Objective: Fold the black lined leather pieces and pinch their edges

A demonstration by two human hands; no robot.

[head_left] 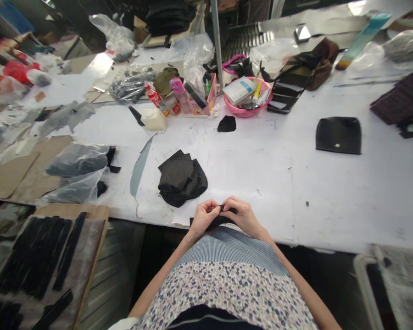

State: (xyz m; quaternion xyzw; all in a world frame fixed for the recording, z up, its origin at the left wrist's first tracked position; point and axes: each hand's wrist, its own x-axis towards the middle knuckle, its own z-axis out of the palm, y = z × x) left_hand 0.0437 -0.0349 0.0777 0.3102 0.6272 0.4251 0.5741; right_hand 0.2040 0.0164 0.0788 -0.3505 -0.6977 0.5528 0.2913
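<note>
Close to my body at the table's front edge, my left hand (207, 214) and my right hand (240, 211) pinch a piece of black fabric (217, 222) between thumbs and fingers. The fingertips of both hands nearly meet at its upper edge. Part of the fabric is hidden behind the hands. Just beyond and to the left lies a loose pile of black fabric pieces (181, 178). A small black scrap (226, 123) lies farther back on the white tabletop (254, 178).
A pink basket (248, 107) of small items stands at the back, beside bottles and a white glue container (153, 120). A black flat piece (338, 134) lies at right. Bagged black pieces (80, 158) lie at left, above a board with black strips (32, 254).
</note>
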